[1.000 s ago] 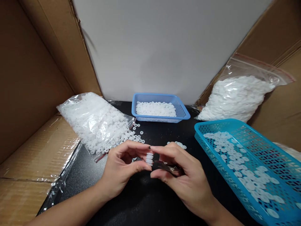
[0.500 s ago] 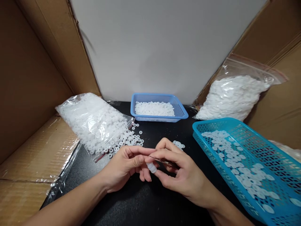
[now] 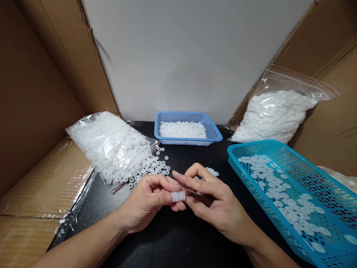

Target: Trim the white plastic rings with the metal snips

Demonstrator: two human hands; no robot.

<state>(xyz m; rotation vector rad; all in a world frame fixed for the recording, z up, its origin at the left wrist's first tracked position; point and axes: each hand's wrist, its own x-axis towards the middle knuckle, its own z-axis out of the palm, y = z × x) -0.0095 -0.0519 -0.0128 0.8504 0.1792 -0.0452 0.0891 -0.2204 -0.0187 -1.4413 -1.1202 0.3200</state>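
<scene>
Cardboard walls (image 3: 41, 93): brown board stands left and right of a black worktop (image 3: 173, 242), with a white panel (image 3: 184, 56) behind; nothing here has shifted over the last second.
Bags: a clear bag of white rings (image 3: 111, 147) lies at left with its mouth open and loose rings (image 3: 156, 167) spilled beside it; a second, fuller bag (image 3: 276, 113) leans against the right wall.
Baskets: a teal basket (image 3: 237, 163) at right holds flat white discs; a smaller blue basket (image 3: 216, 136) at the back holds white rings. Both sit as before.
Right hand (image 3: 220, 208): closed around a thin dark metal tool (image 3: 199, 193), pinched between thumb and fingers; its index finger now stretches over the left fingertips, lower than a second ago.
Left hand (image 3: 145, 203): thumb and fingers pinch the short stack of white rings (image 3: 178, 196).
Stack: a second ago it stood upright between the two hands; now it lies sideways, level, at the left fingertips, just above the worktop and touching the right hand.
Reading: turned and gripped end-on, the stack seems to be passing from the tool into the left hand's keeping.
</scene>
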